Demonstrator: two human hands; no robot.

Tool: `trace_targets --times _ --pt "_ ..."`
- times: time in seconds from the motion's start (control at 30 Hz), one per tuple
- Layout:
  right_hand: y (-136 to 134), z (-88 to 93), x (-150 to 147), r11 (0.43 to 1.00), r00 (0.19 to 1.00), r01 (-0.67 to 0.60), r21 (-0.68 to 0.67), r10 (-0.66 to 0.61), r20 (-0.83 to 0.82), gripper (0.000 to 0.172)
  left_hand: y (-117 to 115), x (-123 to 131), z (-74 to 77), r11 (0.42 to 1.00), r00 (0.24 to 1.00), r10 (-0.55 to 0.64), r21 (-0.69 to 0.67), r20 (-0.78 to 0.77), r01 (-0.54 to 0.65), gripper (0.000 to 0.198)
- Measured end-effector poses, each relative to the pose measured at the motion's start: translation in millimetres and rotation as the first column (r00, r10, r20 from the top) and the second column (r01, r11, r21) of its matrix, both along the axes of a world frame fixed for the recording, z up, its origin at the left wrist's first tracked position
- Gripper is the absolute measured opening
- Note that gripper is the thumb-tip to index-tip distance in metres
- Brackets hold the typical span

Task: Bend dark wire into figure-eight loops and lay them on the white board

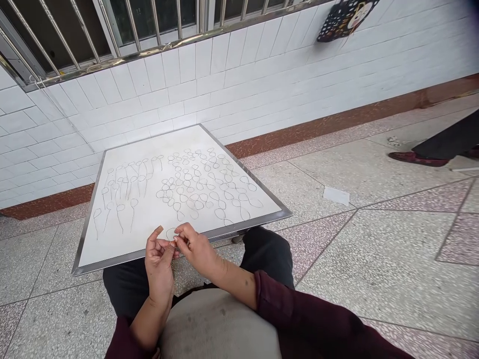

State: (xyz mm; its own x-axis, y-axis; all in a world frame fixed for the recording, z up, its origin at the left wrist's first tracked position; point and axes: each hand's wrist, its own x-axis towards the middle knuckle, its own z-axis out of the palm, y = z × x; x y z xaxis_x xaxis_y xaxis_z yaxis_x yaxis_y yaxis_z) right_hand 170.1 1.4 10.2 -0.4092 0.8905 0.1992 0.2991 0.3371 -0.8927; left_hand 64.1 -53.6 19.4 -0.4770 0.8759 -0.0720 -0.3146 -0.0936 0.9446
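A white board with a metal rim (179,248) rests on my knees. Many thin wire loops (198,184) lie on it in rows, some with long straight tails at the left (123,199). My left hand (159,264) and my right hand (194,247) meet at the board's near edge. Both pinch the same small wire loop (171,233) between thumb and fingers, just above the rim.
A white tiled wall (262,75) with a barred window (112,25) stands behind the board. Speckled floor tiles spread to the right. Another person's dark shoe and trouser leg (419,157) show at the far right. A white scrap (337,195) lies on the floor.
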Motion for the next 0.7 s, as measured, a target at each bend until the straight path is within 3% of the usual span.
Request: trace_targets --times 0.13,0.33,0.5,0.7 --pt "-0.2 0.8 -2.8 0.988 0.991 -0.007 -0.156 -0.014 -0.136 0.01 0.5 -1.5 0.1 1.0 1.0 0.005 -0.004 0.02 -0.005 0.053" --pt "0.7 1.8 -5.8 0.909 0.933 -0.062 -0.413 -0.094 -0.347 0.021 1.7 -2.7 -1.2 0.999 0.999 0.026 -0.024 0.037 -0.025 0.053" --pt "2.8 5.1 -2.4 0.811 0.845 -0.278 -0.515 -0.048 -0.533 0.028 2.1 -5.0 -3.5 0.999 0.999 0.021 -0.025 0.049 -0.02 0.053" --pt "5.2 6.2 0.9 0.651 0.764 -0.415 -0.636 -0.13 -0.632 0.037 3.0 -6.6 -1.6 0.999 0.992 0.0 -0.044 0.124 0.006 0.048"
